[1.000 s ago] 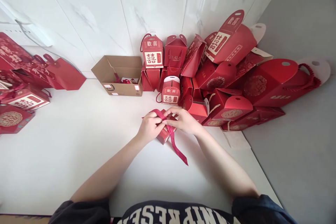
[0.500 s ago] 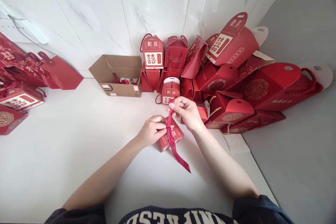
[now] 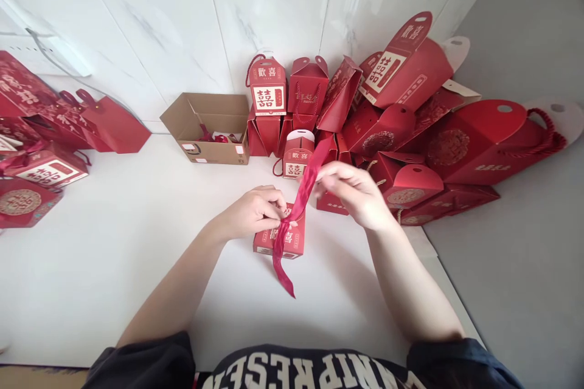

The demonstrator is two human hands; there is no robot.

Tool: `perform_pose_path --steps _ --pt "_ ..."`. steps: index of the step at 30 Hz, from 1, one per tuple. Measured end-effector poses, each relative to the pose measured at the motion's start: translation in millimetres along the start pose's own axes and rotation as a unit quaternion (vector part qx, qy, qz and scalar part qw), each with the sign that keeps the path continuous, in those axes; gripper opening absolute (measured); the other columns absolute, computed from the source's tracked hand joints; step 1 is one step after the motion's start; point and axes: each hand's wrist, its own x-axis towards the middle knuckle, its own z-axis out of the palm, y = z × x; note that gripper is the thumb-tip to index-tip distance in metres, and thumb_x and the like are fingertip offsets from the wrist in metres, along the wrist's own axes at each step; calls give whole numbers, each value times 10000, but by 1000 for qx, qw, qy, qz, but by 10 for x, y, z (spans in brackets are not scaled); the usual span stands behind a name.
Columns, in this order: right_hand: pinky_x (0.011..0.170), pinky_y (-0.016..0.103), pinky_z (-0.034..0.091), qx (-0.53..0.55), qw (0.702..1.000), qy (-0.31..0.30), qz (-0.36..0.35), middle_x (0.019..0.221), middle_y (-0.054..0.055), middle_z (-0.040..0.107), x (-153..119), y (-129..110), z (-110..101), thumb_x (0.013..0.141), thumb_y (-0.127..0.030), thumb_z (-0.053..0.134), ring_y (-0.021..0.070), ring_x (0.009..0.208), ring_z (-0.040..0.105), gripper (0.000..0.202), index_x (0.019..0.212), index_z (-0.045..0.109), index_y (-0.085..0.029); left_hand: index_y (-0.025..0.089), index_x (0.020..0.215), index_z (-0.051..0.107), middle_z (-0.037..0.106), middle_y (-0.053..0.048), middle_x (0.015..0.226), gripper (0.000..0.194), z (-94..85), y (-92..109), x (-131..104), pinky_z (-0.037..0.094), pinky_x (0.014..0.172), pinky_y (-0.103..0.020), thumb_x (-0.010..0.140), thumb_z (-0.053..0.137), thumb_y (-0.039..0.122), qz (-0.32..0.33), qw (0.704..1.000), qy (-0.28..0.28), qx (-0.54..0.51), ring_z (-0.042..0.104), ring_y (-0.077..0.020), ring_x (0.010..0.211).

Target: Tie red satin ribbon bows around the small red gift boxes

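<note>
A small red gift box point(image 3: 295, 246) with gold and white lettering lies on the white tabletop. A dark red ribbon point(image 3: 306, 187) is gathered at its top; one tail hangs over the near side, the other rises up to the right. My left hand point(image 3: 256, 213) is closed in a pinch on the ribbon where it gathers, at the box's upper left. My right hand point(image 3: 353, 191) is raised just right of the rising tail, fingers bent. Its fingertips are blurred beside the ribbon, so I cannot make out whether they grip it.
Behind stands an open cardboard box point(image 3: 219, 152) with ribbon pieces inside. Several red gift boxes point(image 3: 269, 88) are stacked against the tiled wall, with a larger pile point(image 3: 474, 146) at the right. More red boxes point(image 3: 50, 167) and bags stand at the left.
The gift box has turned and shifted left. My right hand has moved right, away from the knot, and the ribbon's upper tail now swings up to the right. My left hand still pinches.
</note>
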Motion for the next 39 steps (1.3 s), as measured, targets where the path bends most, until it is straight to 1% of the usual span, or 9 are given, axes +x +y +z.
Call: perform_pose_path --steps 2,4,6,11,17,23,28,35,39 --pt "887 355 504 -66 994 -83 40 1022 41 697 7 147 24 929 -356 560 197 972 647 198 1012 682 -224 194 587 691 633 -44 802 283 18 -22 6 468 815 -311 838 583 119 13 1000 -16 -18 576 -171 813" --pt "916 370 489 -90 980 -160 83 1054 47 690 -7 331 67 922 -333 563 208 998 638 220 1062 676 -206 194 560 686 629 -44 809 313 57 -65 12 459 846 -318 849 583 134 28 999 -20 -13 577 -167 815" --pt "881 362 490 -99 971 -189 104 1038 51 688 -48 489 113 916 -320 564 207 958 636 236 1089 657 -190 200 549 684 628 -34 802 318 103 -120 19 442 876 -322 848 595 142 36 999 -11 8 569 -158 802" --pt "811 317 467 -156 970 -154 109 1090 53 649 -187 599 173 905 -296 569 182 924 592 249 1131 607 -198 196 495 639 586 -10 696 318 137 -202 9 443 780 -282 809 635 152 3 1000 -7 16 530 -146 723" --pt "800 304 460 -203 966 -99 126 1117 52 603 -274 589 212 829 -314 663 161 874 562 373 1185 595 -228 178 576 672 617 3 790 252 43 -103 -40 396 572 -233 779 551 89 -93 994 -45 -28 535 -98 604" --pt "809 310 467 -200 967 -71 139 1186 30 624 -314 606 255 806 -296 675 168 905 580 365 1161 600 -256 161 619 690 628 -7 794 226 59 57 -50 404 559 -206 772 527 123 -184 981 -24 -51 562 -100 622" --pt "750 306 470 -212 964 -50 154 1074 23 634 -343 559 291 809 -326 668 157 820 578 347 1143 606 -258 151 647 670 565 9 758 247 85 151 -97 420 515 -208 807 484 184 -272 956 -7 -112 541 -64 476" --pt "734 310 478 -215 963 -29 160 1058 18 630 -362 587 316 812 -360 664 151 789 577 324 1115 602 -263 149 637 646 449 55 490 237 -13 96 -116 264 410 -194 804 481 178 -332 933 -23 -137 372 -46 382" --pt "730 311 485 -213 964 -26 157 1034 19 628 -374 609 318 813 -375 664 152 784 575 340 1128 597 -266 136 674 671 545 38 506 201 -11 21 -93 364 430 -177 804 521 167 -324 918 -39 -223 461 -50 390"
